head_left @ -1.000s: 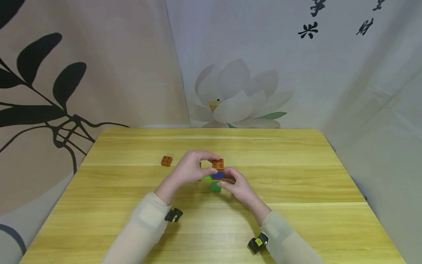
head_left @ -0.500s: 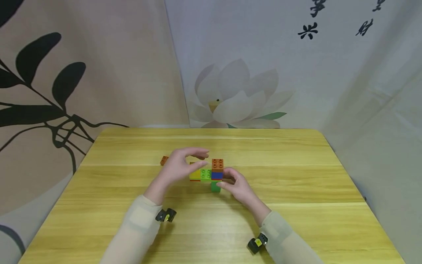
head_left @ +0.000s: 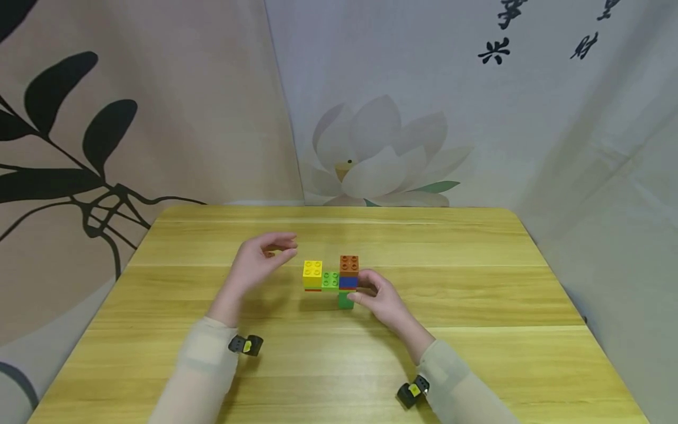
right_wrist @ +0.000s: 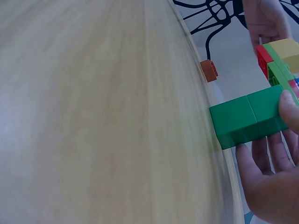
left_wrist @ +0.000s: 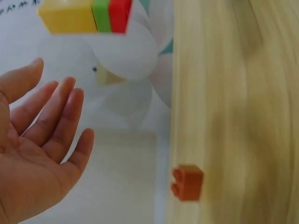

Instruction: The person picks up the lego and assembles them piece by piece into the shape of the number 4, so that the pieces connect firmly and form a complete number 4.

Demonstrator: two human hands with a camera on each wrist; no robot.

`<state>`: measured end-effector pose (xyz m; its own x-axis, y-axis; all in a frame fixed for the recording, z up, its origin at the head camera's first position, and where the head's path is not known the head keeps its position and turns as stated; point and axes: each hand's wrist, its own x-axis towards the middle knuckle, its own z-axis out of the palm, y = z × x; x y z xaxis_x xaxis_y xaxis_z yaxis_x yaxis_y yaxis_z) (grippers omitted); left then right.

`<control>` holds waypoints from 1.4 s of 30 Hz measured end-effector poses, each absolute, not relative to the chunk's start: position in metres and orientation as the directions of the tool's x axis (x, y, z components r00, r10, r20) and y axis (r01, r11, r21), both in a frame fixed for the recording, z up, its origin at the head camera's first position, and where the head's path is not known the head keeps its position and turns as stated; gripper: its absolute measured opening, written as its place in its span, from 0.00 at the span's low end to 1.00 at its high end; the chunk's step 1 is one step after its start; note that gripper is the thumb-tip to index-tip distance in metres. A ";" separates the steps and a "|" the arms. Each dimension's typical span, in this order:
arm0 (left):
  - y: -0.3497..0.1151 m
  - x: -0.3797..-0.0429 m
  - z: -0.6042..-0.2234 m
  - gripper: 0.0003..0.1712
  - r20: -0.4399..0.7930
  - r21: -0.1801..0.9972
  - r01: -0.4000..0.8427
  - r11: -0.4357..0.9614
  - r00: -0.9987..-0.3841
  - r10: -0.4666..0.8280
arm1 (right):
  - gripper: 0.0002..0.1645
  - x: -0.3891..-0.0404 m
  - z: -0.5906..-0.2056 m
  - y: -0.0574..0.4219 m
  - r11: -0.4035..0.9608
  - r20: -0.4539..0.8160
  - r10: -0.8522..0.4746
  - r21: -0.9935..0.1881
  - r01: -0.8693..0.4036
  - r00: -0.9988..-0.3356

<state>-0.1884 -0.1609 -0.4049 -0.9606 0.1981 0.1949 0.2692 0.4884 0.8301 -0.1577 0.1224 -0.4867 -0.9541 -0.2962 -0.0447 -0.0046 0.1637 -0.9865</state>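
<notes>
My right hand (head_left: 385, 301) grips a building-brick model by its right side. On its top are a yellow brick (head_left: 312, 274), a light green brick (head_left: 331, 281) and an orange brick (head_left: 349, 265) over a blue brick (head_left: 348, 282). A dark green brick column (right_wrist: 247, 115) sits underneath, between thumb and fingers in the right wrist view. Left of the model hovers my left hand (head_left: 258, 259), fingers loosely bent and holding nothing. A loose orange brick (left_wrist: 189, 183) lies on the table beyond it; in the head view that hand hides it.
The wooden table (head_left: 477, 265) spans the lower view, its far edge in front of a printed cloth (head_left: 582, 147). A small wrist camera (head_left: 246, 345) is strapped to the left sleeve and another camera (head_left: 413, 391) to the right.
My left hand has let go of the orange brick on top of the model and moved left, over the loose orange brick. My right hand stays in place, holding the model.
</notes>
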 end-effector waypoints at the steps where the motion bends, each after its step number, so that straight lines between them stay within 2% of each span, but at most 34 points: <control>1: -0.164 -0.190 -0.407 0.19 0.191 0.833 0.256 0.491 -0.965 0.179 | 0.22 -0.158 -0.487 0.123 0.165 -0.045 -0.295 -0.986 -0.005 -0.954; 12: -0.194 -0.205 -0.433 0.25 0.158 0.861 0.171 0.479 -0.985 0.068 | 0.22 -0.159 -0.489 0.124 0.157 -0.035 -0.305 -0.987 -0.014 -0.952; 18: -0.204 -0.211 -0.449 0.29 0.126 0.861 0.145 0.488 -0.989 0.072 | 0.22 -0.159 -0.488 0.123 0.152 -0.043 -0.299 -0.988 -0.003 -0.953; 26: -0.212 -0.214 -0.463 0.35 -0.004 0.852 0.035 0.522 -0.997 0.073 | 0.22 -0.158 -0.487 0.123 0.164 -0.051 -0.292 -0.987 0.003 -0.955; 31: -0.216 -0.216 -0.471 0.39 -0.042 0.832 0.019 0.554 -0.994 0.098 | 0.22 -0.158 -0.488 0.122 0.148 -0.050 -0.303 -0.989 0.005 -0.952; 42: -0.222 -0.220 -0.484 0.42 -0.092 0.869 -0.013 0.494 -0.986 0.136 | 0.22 -0.158 -0.488 0.123 0.161 -0.048 -0.298 -0.987 -0.001 -0.953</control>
<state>-0.2197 -0.2225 -0.4841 -0.9865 0.1358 -0.0919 -0.0129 0.4944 0.8691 -0.1580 0.1231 -0.4877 -0.9534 -0.2979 -0.0479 -0.0008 0.1612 -0.9869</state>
